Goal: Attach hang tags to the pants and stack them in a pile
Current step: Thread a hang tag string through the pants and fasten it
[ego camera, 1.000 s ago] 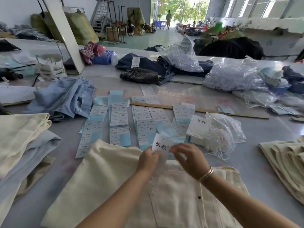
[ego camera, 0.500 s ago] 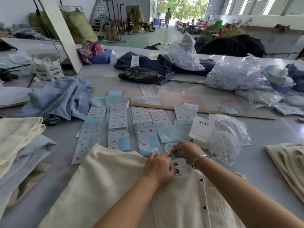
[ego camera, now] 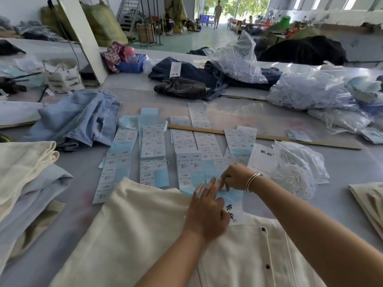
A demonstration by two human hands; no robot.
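Note:
Cream pants (ego camera: 145, 235) lie flat in front of me, waistband away from me. On the waistband lies a white hang tag (ego camera: 235, 215) with black brush lettering, partly under my left hand (ego camera: 205, 212). That hand's fingers reach straight forward and press on a blue sticker sheet (ego camera: 196, 175) just past the waistband. My right hand (ego camera: 236, 177), with bangles on the wrist, curls its fingertips down and pinches a sticker at the near edge of the same sheet. Several more sheets of size stickers (ego camera: 151, 150) are spread in rows beyond.
A stack of blank hang tags (ego camera: 262, 160) and a bag of white strings (ego camera: 298, 170) sit to the right. A wooden ruler (ego camera: 269, 137) crosses behind the sheets. Folded pants are piled at left (ego camera: 24, 172); more cream pants at right (ego camera: 371, 199). Light blue jeans (ego camera: 78, 119) lie far left.
Both hands brought the hang tag down from the air onto the waistband. My right hand then moved forward to the sticker sheet, and my left fingers stretched out onto it.

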